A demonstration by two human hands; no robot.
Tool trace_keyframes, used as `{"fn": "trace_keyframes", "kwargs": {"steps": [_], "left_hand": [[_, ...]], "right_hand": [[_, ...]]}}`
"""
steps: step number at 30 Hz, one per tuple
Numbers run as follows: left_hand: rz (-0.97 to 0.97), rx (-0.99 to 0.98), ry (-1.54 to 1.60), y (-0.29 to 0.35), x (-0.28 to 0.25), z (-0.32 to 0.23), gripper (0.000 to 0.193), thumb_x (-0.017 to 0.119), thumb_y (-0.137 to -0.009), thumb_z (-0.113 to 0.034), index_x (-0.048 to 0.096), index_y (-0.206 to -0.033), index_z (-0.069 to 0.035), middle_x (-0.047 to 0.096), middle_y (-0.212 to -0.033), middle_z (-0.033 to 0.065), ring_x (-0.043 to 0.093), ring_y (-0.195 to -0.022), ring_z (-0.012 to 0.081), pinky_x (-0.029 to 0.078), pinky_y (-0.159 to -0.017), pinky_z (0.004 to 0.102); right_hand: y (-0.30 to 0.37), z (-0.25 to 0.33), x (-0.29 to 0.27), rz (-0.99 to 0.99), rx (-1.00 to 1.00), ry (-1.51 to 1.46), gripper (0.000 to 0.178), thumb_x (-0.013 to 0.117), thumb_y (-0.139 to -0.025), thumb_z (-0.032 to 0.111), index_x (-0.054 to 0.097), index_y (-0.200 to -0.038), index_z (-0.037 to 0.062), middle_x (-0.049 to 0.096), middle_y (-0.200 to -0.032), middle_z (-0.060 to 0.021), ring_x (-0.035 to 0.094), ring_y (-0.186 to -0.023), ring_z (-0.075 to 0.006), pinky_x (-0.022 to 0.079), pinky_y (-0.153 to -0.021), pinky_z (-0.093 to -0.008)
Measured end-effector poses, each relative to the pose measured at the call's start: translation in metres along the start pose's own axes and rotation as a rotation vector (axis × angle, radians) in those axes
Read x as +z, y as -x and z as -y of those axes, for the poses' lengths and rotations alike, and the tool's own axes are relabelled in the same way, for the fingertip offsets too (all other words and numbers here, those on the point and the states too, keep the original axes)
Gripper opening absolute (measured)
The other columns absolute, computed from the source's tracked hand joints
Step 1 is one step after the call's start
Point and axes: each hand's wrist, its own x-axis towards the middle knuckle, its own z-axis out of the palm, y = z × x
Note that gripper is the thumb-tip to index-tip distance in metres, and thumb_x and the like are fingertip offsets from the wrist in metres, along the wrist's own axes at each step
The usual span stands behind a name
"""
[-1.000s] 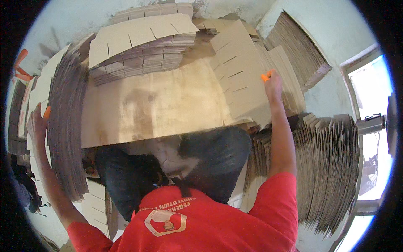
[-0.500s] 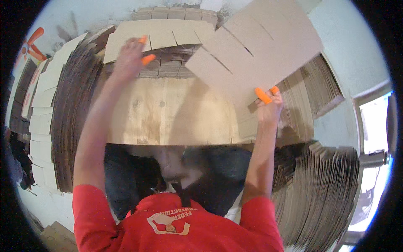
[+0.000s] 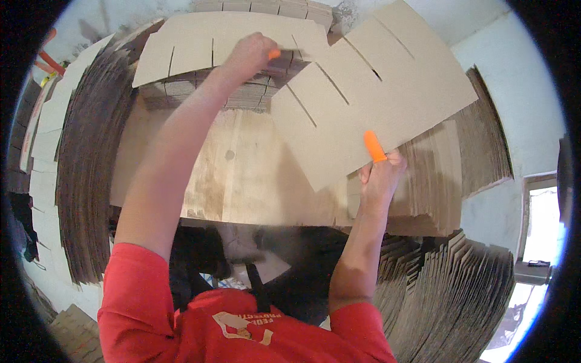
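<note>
My right hand [image 3: 382,172] grips the lower edge of a large slotted cardboard sheet [image 3: 363,103]. An orange finger cover lies over the sheet's face, and the sheet tilts above the wooden board. At the far side, my left hand [image 3: 251,55] is closed at the near edge of a long slotted cardboard strip [image 3: 187,45]. One orange-covered fingertip shows there; its thumb is hidden. The strip lies over a stack of slotted cardboard pieces [image 3: 209,94], and its right end meets the sheet's upper left corner.
Before me is a wooden board [image 3: 230,181]. Tall cardboard stacks stand at the left [image 3: 94,151], while more cardboard stacks [image 3: 433,175] sit on the board's right side. Fanned cardboard [image 3: 454,296] fills the lower right. Behind stands a pale wall [image 3: 508,36].
My left hand has moved right along the far strip, its spread fingers now closed. The sheet in my right hand has come slightly nearer and lower, and the whole view has shifted.
</note>
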Motion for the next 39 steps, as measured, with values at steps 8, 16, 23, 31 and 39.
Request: {"fn": "trace_keyframes", "kwargs": {"steps": [8, 16, 23, 31, 39], "left_hand": [[-0.325, 0.329, -0.142, 0.028, -0.021, -0.001, 0.035, 0.059, -0.079, -0.004, 0.056, -0.114, 0.0, 0.059, -0.107, 0.0138, 0.059, -0.096, 0.0304, 0.053, -0.078, 0.0387], [-0.061, 0.381, -0.433, 0.069, -0.024, -0.041, 0.049, 0.059, -0.076, -0.009, 0.051, -0.122, 0.008, 0.053, -0.121, 0.0181, 0.056, -0.102, 0.025, 0.054, -0.076, 0.0327], [-0.09, 0.377, -0.442, 0.082, -0.034, -0.034, 0.037, 0.061, -0.078, -0.011, 0.059, -0.109, 0.009, 0.055, -0.118, 0.0186, 0.058, -0.1, 0.024, 0.053, -0.082, 0.0322], [-0.038, 0.519, -0.358, 0.113, -0.037, -0.05, 0.039, 0.062, -0.073, -0.014, 0.061, -0.106, 0.006, 0.054, -0.125, 0.0227, 0.058, -0.099, 0.0268, 0.054, -0.079, 0.0382], [-0.222, 0.674, -0.164, 0.16, -0.062, -0.12, 0.036, 0.061, -0.069, -0.013, 0.064, -0.099, 0.006, 0.062, -0.107, 0.0209, 0.058, -0.088, 0.0232, 0.053, -0.064, 0.0296]], "right_hand": [[0.0, -0.008, 0.007, -0.085, 0.017, -0.085, 0.018, 0.045, -0.086, -0.007, 0.062, -0.085, -0.0018, 0.056, -0.061, -0.0056, 0.036, -0.033, -0.0062, 0.024, -0.029, -0.0251], [0.007, -0.013, 0.011, -0.06, -0.093, 0.018, 0.022, 0.042, -0.081, -0.012, 0.062, -0.085, -0.0016, 0.056, -0.06, -0.0061, 0.041, -0.034, -0.0078, 0.03, -0.029, -0.0258], [0.008, -0.018, 0.01, -0.019, -0.133, 0.008, 0.022, 0.043, -0.083, -0.012, 0.062, -0.085, -0.0012, 0.058, -0.063, -0.0063, 0.043, -0.036, -0.0073, 0.033, -0.03, -0.0258], [0.005, -0.023, 0.009, -0.023, -0.139, 0.046, 0.022, 0.047, -0.078, -0.011, 0.043, -0.064, 0.0059, 0.046, -0.055, -0.0002, 0.039, -0.037, -0.0077, 0.031, -0.03, -0.0279], [0.008, -0.037, 0.024, -0.076, -0.122, 0.2, 0.025, 0.054, -0.076, -0.011, 0.044, -0.06, 0.006, 0.046, -0.06, 0.0035, 0.043, -0.056, -0.0058, 0.034, -0.045, -0.0255]]}}
